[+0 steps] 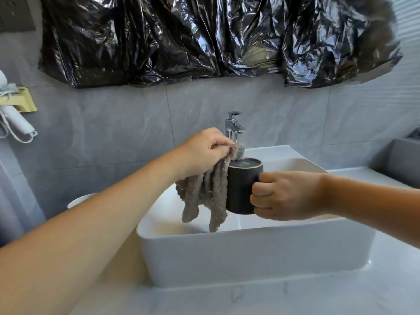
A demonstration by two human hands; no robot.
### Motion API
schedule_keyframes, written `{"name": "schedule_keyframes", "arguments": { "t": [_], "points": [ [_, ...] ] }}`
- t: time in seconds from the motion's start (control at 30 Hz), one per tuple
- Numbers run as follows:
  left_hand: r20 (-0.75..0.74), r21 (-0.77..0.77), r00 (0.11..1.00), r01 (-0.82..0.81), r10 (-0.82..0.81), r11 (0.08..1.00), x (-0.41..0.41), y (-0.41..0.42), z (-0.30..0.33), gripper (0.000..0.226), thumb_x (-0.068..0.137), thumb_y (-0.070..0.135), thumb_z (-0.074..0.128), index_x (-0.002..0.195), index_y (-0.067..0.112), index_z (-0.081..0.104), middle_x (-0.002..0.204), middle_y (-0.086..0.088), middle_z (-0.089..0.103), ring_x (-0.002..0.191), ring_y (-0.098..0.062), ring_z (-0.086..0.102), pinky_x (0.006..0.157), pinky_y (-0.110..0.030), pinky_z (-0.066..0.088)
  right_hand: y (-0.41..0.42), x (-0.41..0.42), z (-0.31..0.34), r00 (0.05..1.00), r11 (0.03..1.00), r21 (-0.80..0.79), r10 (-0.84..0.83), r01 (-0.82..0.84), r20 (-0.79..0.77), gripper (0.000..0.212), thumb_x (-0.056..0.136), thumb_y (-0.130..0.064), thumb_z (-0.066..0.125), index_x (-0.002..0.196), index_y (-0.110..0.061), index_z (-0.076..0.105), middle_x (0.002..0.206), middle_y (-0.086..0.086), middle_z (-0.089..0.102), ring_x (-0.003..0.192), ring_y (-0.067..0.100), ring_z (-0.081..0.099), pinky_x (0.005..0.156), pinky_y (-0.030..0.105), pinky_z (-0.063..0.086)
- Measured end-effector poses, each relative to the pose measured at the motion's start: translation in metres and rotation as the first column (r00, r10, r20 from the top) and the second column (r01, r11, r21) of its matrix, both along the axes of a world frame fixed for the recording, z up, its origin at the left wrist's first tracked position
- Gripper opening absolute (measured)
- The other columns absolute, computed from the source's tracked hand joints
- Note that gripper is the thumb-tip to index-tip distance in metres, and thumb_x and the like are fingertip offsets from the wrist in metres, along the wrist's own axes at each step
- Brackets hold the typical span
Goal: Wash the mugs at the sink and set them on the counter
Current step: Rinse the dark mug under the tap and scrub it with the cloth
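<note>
We look down from head height at a white rectangular ceramic basin (250,251) that sits on top of a pale grey counter (341,296). Our two bare arms reach in from the lower corners and meet above the bowl.

Our right hand (284,195) is closed in a fist around the handle of a dark, matte, cylindrical mug (243,187). The handle itself is hidden inside the curled fingers. The mug is upright and held in the air over the basin, directly below the spout of a chrome tap (234,126) that stands at the back edge of the basin.

Our left hand (204,151) pinches the top of a shaggy grey-brown cloth (209,192). The upper end of the cloth is bunched at the rim of the mug, and it may dip slightly inside, though we cannot be sure from this angle. The rest hangs in loose folds down the mug's left side, into the bowl.

To the left of the basin, partly behind our left forearm, the rim of a white round cup (79,200) shows on the counter.

Grey marbled tiles (113,133) cover the wall behind. Crumpled black plastic sheeting (204,37) is stretched across the top of the wall. At the far left, a white hairdryer (17,121) hangs in a pale yellow wall holder (26,101).
</note>
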State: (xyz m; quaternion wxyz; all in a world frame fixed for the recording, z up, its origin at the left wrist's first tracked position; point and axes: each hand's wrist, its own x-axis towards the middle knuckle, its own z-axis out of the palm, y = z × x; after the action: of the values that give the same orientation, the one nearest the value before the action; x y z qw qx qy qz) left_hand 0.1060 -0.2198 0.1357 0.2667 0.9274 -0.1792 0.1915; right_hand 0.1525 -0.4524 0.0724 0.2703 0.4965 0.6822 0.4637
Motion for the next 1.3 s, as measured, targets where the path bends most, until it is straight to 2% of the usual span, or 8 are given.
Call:
{"name": "schedule_keyframes", "arguments": {
  "t": [0.1, 0.33, 0.6, 0.7, 0.8, 1.07, 1.23, 1.3],
  "points": [
    [-0.080, 0.178, 0.996, 0.063, -0.049, 0.982, -0.005, -0.006, -0.001, 0.021, 0.098, 0.011, 0.057, 0.110, 0.016, 0.073, 0.101, 0.010, 0.059, 0.091, -0.004, 0.054, 0.074, -0.003, 0.033, 0.001, -0.002, 0.004, 0.999, 0.999, -0.041, 0.009, -0.007, 0.047, 0.029, 0.089, -0.004, 0.054, 0.067, -0.019, 0.044, 0.069, -0.003, 0.046, 0.071, 0.019, 0.040, 0.061, 0.029, 0.033],
    [-0.132, -0.012, 0.962, 0.240, -0.240, 0.971, -0.013, -0.027, 0.014, 0.026, 0.090, -0.003, 0.061, 0.100, 0.016, 0.075, 0.099, 0.007, 0.074, 0.096, 0.000, 0.066, 0.090, -0.017, 0.049, 0.004, 0.000, 0.011, 0.999, 0.998, -0.060, 0.024, -0.021, 0.039, 0.029, 0.088, -0.004, 0.055, 0.067, -0.019, 0.041, 0.068, -0.003, 0.045, 0.070, 0.019, 0.040, 0.060, 0.029, 0.035],
    [-0.075, 0.394, 0.994, -0.041, 0.076, 0.918, 0.006, -0.026, 0.021, 0.026, 0.090, 0.013, 0.056, 0.105, 0.024, 0.076, 0.094, 0.007, 0.069, 0.093, -0.011, 0.060, 0.071, -0.018, 0.040, -0.008, 0.000, 0.018, 0.998, 0.997, -0.079, 0.012, -0.007, 0.061, 0.030, 0.090, -0.005, 0.052, 0.067, -0.019, 0.039, 0.068, -0.003, 0.043, 0.069, 0.020, 0.040, 0.065, 0.031, 0.029],
    [-0.146, 0.301, 0.989, 0.037, 0.007, 0.953, -0.002, -0.027, 0.029, 0.020, 0.087, 0.014, 0.061, 0.094, 0.025, 0.077, 0.075, 0.010, 0.069, 0.072, -0.002, 0.057, 0.062, -0.018, 0.044, -0.006, -0.001, 0.016, 0.998, 0.998, -0.055, 0.025, -0.022, 0.056, 0.030, 0.090, -0.005, 0.051, 0.068, -0.018, 0.037, 0.068, -0.002, 0.042, 0.069, 0.020, 0.037, 0.066, 0.032, 0.026],
    [-0.133, 0.149, 0.985, 0.127, -0.108, 0.981, -0.002, -0.042, 0.029, 0.015, 0.088, 0.015, 0.064, 0.094, 0.020, 0.077, 0.087, 0.002, 0.074, 0.075, -0.001, 0.058, 0.073, -0.017, 0.046, 0.000, 0.000, 0.017, 0.999, 0.999, -0.045, 0.008, -0.007, 0.036, 0.027, 0.092, -0.008, 0.050, 0.068, -0.018, 0.044, 0.068, -0.001, 0.045, 0.068, 0.021, 0.040, 0.066, 0.033, 0.029],
    [-0.146, 0.419, 0.986, -0.016, 0.084, 0.908, 0.010, -0.036, 0.044, 0.027, 0.083, 0.012, 0.057, 0.093, 0.026, 0.078, 0.078, 0.011, 0.070, 0.078, -0.012, 0.063, 0.071, -0.027, 0.053, -0.004, 0.001, 0.025, 0.999, 0.997, -0.076, -0.007, 0.011, 0.051, 0.026, 0.091, -0.007, 0.053, 0.069, -0.019, 0.044, 0.069, -0.002, 0.047, 0.070, 0.021, 0.041, 0.066, 0.032, 0.033],
    [-0.231, 0.160, 0.972, 0.090, -0.051, 0.983, 0.006, -0.043, 0.042, 0.022, 0.085, 0.008, 0.062, 0.092, 0.023, 0.076, 0.082, 0.005, 0.070, 0.073, -0.004, 0.058, 0.067, -0.017, 0.046, 0.004, -0.002, 0.029, 1.000, 0.996, -0.095, 0.002, 0.001, 0.029, 0.022, 0.092, -0.013, 0.054, 0.072, -0.018, 0.046, 0.070, -0.001, 0.049, 0.071, 0.022, 0.043, 0.070, 0.034, 0.031],
    [-0.201, 0.215, 0.979, 0.019, 0.025, 0.976, 0.008, -0.035, 0.040, 0.024, 0.086, 0.007, 0.059, 0.091, 0.025, 0.074, 0.084, 0.006, 0.071, 0.078, -0.007, 0.059, 0.067, -0.018, 0.046, 0.003, -0.002, 0.033, 0.999, 0.994, -0.106, 0.006, -0.003, 0.031, 0.021, 0.091, -0.014, 0.056, 0.073, -0.019, 0.047, 0.071, -0.002, 0.050, 0.072, 0.022, 0.044, 0.070, 0.034, 0.031]
  ]
}}
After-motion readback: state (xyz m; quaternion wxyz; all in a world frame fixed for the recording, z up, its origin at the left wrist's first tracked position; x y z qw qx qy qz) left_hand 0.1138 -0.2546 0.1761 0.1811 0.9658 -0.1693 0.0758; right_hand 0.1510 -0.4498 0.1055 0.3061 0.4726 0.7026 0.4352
